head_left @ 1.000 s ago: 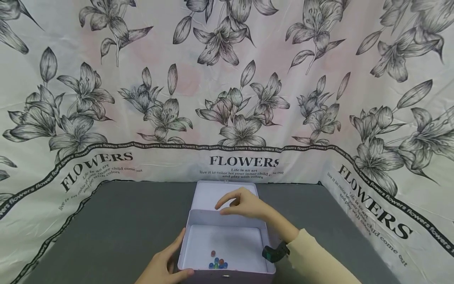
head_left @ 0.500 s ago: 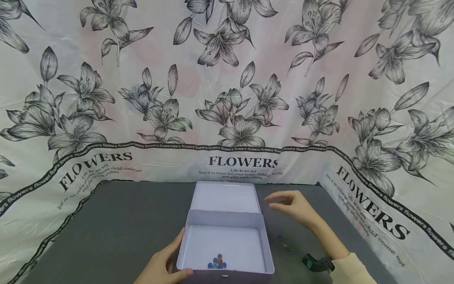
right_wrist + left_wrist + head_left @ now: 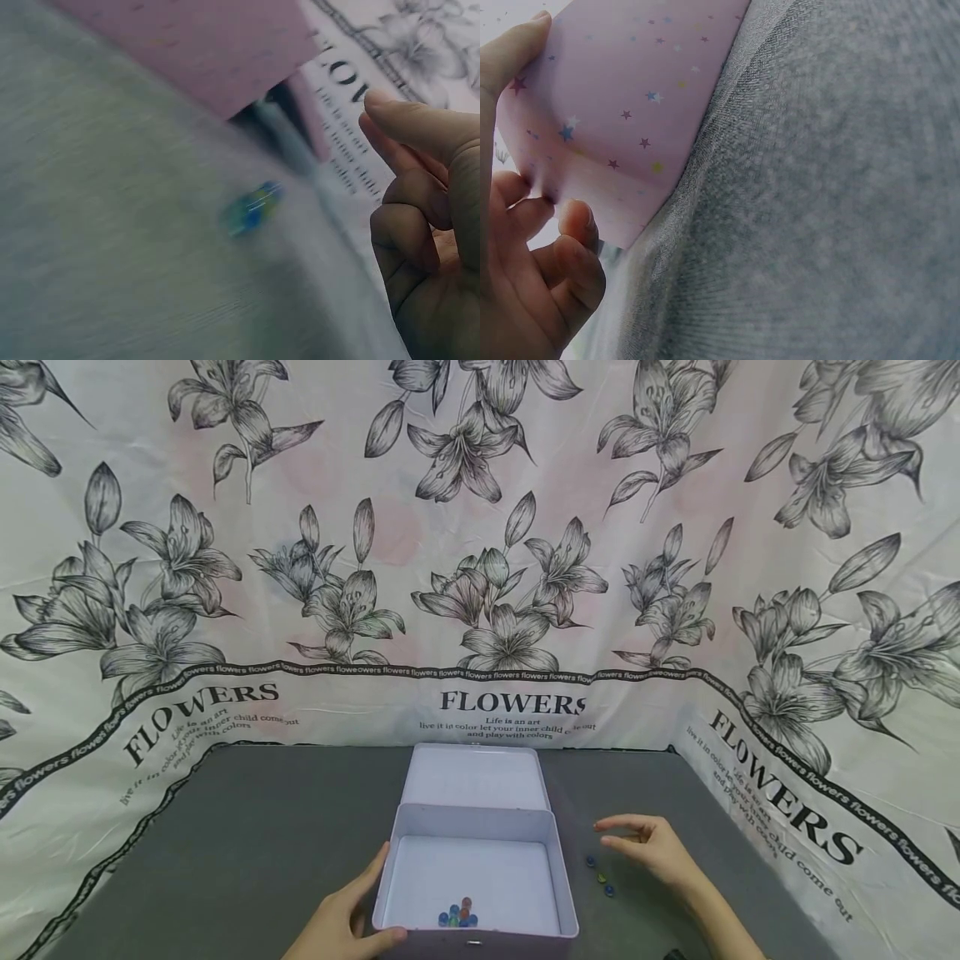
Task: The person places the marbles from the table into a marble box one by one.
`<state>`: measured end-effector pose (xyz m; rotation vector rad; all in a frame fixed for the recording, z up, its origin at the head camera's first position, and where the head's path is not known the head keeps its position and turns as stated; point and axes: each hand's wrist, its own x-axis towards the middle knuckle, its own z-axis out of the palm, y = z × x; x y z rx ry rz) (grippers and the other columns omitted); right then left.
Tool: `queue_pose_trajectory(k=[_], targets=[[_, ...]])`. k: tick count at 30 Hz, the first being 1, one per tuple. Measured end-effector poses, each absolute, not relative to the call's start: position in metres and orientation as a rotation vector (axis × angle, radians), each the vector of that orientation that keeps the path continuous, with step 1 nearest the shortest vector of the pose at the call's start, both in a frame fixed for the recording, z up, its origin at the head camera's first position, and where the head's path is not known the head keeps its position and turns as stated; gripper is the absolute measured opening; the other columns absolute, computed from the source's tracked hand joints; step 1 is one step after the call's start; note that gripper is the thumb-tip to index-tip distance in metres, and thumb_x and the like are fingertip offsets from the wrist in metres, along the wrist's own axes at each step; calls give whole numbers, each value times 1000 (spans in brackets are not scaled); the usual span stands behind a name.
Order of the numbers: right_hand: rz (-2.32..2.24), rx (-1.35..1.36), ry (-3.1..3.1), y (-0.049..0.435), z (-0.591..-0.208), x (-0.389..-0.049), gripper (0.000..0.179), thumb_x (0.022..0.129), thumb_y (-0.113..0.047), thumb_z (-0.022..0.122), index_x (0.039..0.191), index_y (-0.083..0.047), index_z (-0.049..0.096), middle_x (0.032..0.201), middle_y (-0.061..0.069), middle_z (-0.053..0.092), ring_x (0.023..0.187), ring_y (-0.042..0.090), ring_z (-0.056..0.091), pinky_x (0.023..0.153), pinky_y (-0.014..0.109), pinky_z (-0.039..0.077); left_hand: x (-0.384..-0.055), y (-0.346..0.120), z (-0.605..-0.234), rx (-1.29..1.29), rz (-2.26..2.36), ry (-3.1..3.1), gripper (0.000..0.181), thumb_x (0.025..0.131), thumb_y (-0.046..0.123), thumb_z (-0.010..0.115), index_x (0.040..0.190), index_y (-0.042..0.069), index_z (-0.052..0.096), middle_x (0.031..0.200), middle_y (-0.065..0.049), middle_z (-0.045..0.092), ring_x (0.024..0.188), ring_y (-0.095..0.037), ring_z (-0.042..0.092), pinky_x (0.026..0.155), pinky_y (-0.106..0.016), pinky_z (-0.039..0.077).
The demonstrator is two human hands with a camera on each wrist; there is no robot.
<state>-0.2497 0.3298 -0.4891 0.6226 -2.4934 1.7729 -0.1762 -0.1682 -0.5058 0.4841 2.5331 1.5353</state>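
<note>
1. Flower-printed cloth [image 3: 510, 527] backs the grey tabletop [image 3: 300, 827] in the head view. Clustered marbles [image 3: 454, 911] lie at six o'clock inside the hinged box [image 3: 480, 821]; three loose marbles [image 3: 602, 878] rest outside, at three o'clock. Just beyond them, at two o'clock, the right hand [image 3: 656, 852] seems to be reaching; a careful pinch looks called for.
2. Left wrist: the left hand [image 3: 525, 277] grips the box's pink, star-printed side.
3. Right wrist: the right hand holds nothing, fingertips slightly parted in the head view; the loose marbles blur at nine o'clock.

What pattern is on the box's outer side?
Small red, blue, white and yellow stars on pale pink; the box shows it best in the left wrist view.
</note>
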Motion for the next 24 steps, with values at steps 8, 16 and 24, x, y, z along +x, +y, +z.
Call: queue_pose_trajectory(k=[8,16,24], targets=[[1840,612,-2595,336,-521,-236,25,99,-5,74,117,11,74,107,-1,81,56,-3,52,51,22,44,-176,-168,-506,481,1541,2521,107,89,36,87,170,13,22,161,-28,42,52,-2,35,50,-21,39],[1804,852,-2575,343,-523,-231,21,95,-1,76,115,6,77,113,1,79,54,-6,47,59,22,54,-175,-168,-507,473,1527,2528,106,89,37,87,171,16,23,159,-24,45,52,-1,33,48,-21,38],[1562,926,-2530,345,-523,-233,17,101,1,68,114,3,78,112,18,77,100,6,73,75,29,62,-176,-167,-506,481,1524,2540,105,90,35,87,171,16,23,160,-26,43,51,-1,32,47,-21,37]])
